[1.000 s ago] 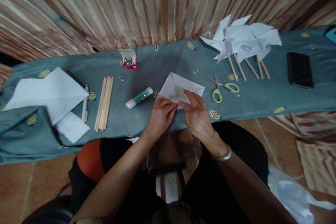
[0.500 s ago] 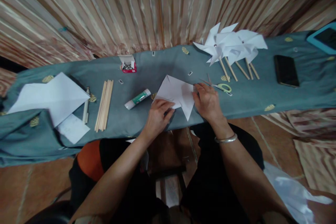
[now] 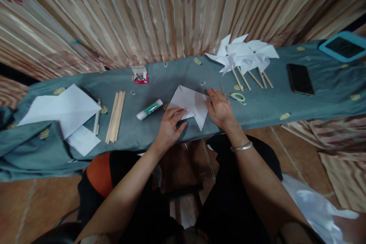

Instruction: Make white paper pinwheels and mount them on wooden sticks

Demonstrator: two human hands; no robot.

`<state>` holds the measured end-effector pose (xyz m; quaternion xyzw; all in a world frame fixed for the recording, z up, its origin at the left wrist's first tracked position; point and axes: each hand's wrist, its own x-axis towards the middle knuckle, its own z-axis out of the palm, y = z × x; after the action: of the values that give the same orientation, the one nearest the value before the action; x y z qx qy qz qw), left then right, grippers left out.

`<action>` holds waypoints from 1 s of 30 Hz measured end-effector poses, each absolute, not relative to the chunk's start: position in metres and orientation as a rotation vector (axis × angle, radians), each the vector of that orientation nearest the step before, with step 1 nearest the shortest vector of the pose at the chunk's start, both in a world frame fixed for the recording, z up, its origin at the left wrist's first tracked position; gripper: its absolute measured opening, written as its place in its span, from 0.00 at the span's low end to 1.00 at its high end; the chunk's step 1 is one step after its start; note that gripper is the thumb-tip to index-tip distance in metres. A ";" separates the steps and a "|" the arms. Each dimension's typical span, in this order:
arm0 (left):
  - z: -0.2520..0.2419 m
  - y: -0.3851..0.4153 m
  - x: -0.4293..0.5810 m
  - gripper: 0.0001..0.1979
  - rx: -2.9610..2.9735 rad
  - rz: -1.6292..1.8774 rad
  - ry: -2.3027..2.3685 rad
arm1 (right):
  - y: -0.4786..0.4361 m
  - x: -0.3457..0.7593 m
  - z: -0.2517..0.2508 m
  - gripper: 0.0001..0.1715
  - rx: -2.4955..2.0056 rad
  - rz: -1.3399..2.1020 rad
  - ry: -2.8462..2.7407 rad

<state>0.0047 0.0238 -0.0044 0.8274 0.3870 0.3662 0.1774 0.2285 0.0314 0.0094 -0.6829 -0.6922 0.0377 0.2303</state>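
A white paper pinwheel blade [image 3: 197,103], cut and with corners folded in, lies on the cloth-covered table in front of me. My left hand [image 3: 170,127] rests its fingertips on the paper's lower left fold, the thumb held apart from them. Over the right corner of the same sheet, my right hand [image 3: 220,108] lies flat with its fingers stretched out; that corner is partly hidden beneath them. Left of the sheet is a glue stick [image 3: 149,109] with a green label. Just beyond my right fingers lie scissors [image 3: 237,97] with light green handles.
Several finished pinwheels [image 3: 243,53] lie at the back right, near a black phone [image 3: 300,79] and a blue-framed tablet [image 3: 343,46]. Leftward are a small red box of pins [image 3: 140,76], wooden sticks [image 3: 115,117], a pen [image 3: 97,118] and white paper sheets [image 3: 64,108].
The whole view has shifted slightly, with the things on the right sitting further left in the picture. Both hands stay on the paper in nearly the same pose.
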 end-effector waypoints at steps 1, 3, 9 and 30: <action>-0.004 0.023 0.005 0.17 2.355 1.034 1.086 | 0.033 0.226 0.010 0.28 -1.882 0.119 -1.914; -0.004 0.023 0.005 0.16 2.373 1.024 1.082 | 0.036 0.223 0.010 0.28 -1.871 0.128 -1.933; -0.002 0.030 -0.003 0.13 2.406 1.010 1.097 | 0.038 0.225 0.017 0.24 -1.843 0.143 -1.918; -0.003 0.031 0.001 0.13 2.331 0.956 1.109 | -0.008 0.245 0.023 0.13 -1.917 0.365 -1.725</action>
<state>0.0006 0.0312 -0.0031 0.8308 0.3952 0.3408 0.1934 0.2454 -0.0084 0.0227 -0.7097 -0.6385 0.1352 0.2653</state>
